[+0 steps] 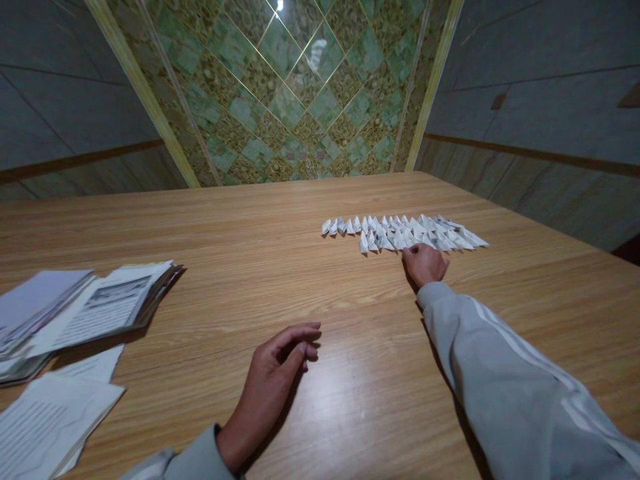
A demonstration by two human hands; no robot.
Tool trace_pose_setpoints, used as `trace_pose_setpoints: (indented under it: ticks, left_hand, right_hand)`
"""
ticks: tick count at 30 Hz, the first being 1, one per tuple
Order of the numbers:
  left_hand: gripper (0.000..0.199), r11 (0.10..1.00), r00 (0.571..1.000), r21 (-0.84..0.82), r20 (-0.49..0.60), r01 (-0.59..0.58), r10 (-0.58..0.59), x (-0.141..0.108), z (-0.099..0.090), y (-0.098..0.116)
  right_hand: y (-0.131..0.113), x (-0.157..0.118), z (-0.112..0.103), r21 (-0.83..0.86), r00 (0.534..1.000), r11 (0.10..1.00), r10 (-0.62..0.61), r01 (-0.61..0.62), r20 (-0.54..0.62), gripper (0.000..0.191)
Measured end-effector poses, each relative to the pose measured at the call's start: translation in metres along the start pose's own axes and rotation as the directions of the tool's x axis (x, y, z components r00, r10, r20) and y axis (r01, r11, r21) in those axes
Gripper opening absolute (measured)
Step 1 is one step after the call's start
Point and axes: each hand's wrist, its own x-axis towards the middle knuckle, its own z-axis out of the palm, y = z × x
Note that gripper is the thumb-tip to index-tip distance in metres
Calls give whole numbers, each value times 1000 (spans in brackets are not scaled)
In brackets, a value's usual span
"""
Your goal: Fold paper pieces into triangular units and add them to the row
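Small folded white paper pieces [395,235], pointed at the top and bearing grey print, stand close together in two rows on the wooden table [240,233]. My right hand [425,263] is at the near edge of the front row, its fingers curled down against the papers. Whatever those fingers may hold is hidden. Nearer to me, my left hand [280,367] hovers or rests just over the table, palm turned inward. Its fingers are loosely bent and apart, with nothing in them.
At the left edge lies an untidy stack of printed sheets and booklets [120,303]. Closer to me are loose printed sheets [55,420]. A green and brown tiled wall [305,87] rises behind the table, with grey panelled walls [540,100] on both sides.
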Motion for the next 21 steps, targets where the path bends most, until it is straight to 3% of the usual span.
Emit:
trace_pose_setpoints:
  ticks: [10,14,16,17,19,21]
  left_hand:
    - [22,1000,1000,-6,-8,29,-29,0,2,5]
    - [23,999,999,-11,-5,32,-32,0,2,3]
    - [23,1000,1000,-10,-7,28,-28,0,2,3]
    - [22,1000,1000,-10,-8,26,-26,0,2,4]
    - [22,1000,1000,-8,-10,21,-21,-1,2,4]
    - [22,1000,1000,-4,-7,18,-18,-1,2,3]
  right_hand:
    - [5,1,0,3,997,999,-48,49,-52,32]
    - [-6,-8,-7,-14,967,972,-234,234,-101,35]
    - [-19,-17,-9,-14,905,910,-415,415,-100,33]
    - [-27,-22,-8,-9,851,855,-518,519,-87,31]
    - [-45,-33,-4,7,698,698,-715,716,-41,28]
    - [-59,-40,3,20,552,552,-834,834,1,27]
